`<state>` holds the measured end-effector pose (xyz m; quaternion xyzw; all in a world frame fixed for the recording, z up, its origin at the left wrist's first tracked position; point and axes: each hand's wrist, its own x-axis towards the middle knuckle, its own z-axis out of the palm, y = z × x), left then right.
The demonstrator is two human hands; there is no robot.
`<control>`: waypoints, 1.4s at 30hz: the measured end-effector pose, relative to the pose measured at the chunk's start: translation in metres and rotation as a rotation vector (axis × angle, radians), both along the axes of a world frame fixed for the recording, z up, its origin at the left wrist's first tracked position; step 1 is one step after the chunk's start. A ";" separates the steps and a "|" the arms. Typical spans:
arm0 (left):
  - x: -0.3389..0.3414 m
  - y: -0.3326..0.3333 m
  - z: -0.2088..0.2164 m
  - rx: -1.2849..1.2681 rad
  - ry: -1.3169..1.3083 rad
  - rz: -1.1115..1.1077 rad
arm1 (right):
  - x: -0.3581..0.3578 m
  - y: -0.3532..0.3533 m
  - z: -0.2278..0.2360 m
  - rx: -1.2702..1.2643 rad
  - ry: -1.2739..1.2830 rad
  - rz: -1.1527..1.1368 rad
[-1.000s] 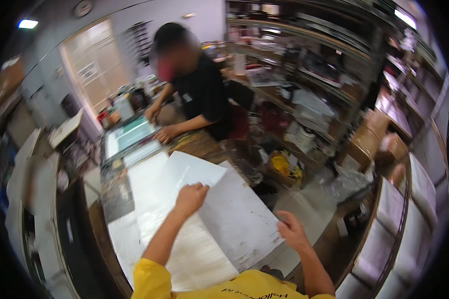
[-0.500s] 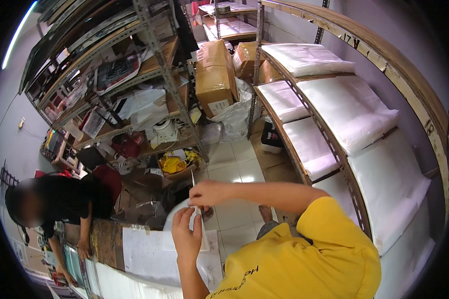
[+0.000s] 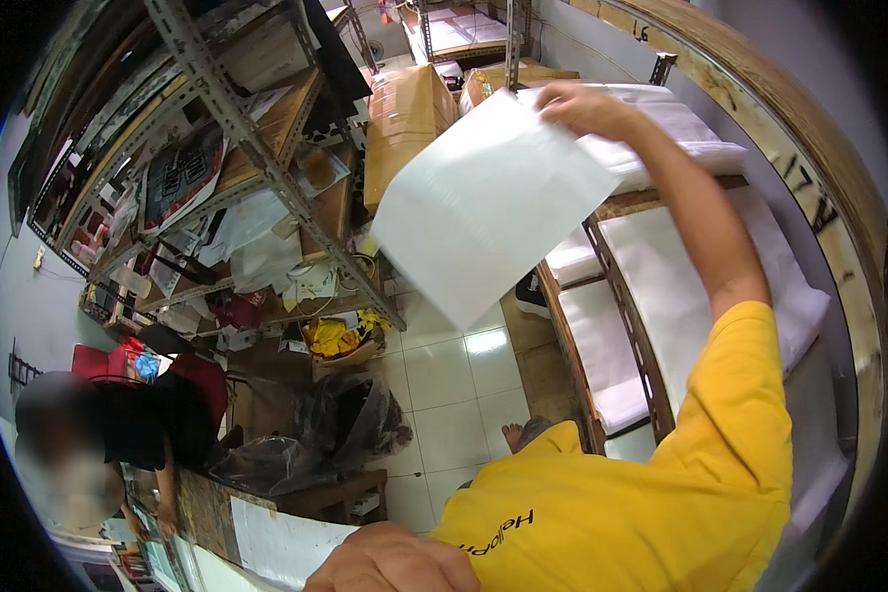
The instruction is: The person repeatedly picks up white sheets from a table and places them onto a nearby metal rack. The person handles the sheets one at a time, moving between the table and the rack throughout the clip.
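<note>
My right hand (image 3: pixel 587 107) is raised high and pinches the top corner of a large white sheet (image 3: pixel 488 202), which hangs tilted in the air in front of the wooden rack (image 3: pixel 617 296). Stacks of white sheets (image 3: pixel 681 266) lie on the rack's shelves just to the right of the hand. My left hand (image 3: pixel 395 564) is low at the bottom edge, back up and fingers curled out of sight, next to a white sheet (image 3: pixel 281 543) lying on the worktable (image 3: pixel 202 508).
A metal shelving unit (image 3: pixel 257 148) crammed with papers and boxes stands on the left. Large cardboard boxes (image 3: pixel 405 113) sit behind the sheet. Black plastic bags (image 3: pixel 350 419) lie on the tiled floor (image 3: pixel 454 385). Another person in black (image 3: pixel 128 434) leans on the worktable at lower left.
My view swung from the worktable to the rack on the right. My right hand rose from in front of my chest to the upper shelf, now holding a white sheet; my left hand dropped low.
</note>
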<state>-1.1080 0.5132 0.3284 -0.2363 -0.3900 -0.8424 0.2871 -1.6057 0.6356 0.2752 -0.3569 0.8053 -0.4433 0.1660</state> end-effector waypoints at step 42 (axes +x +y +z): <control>-0.141 0.000 -0.033 0.031 0.207 0.117 | -0.218 0.401 -0.128 0.151 0.426 -1.205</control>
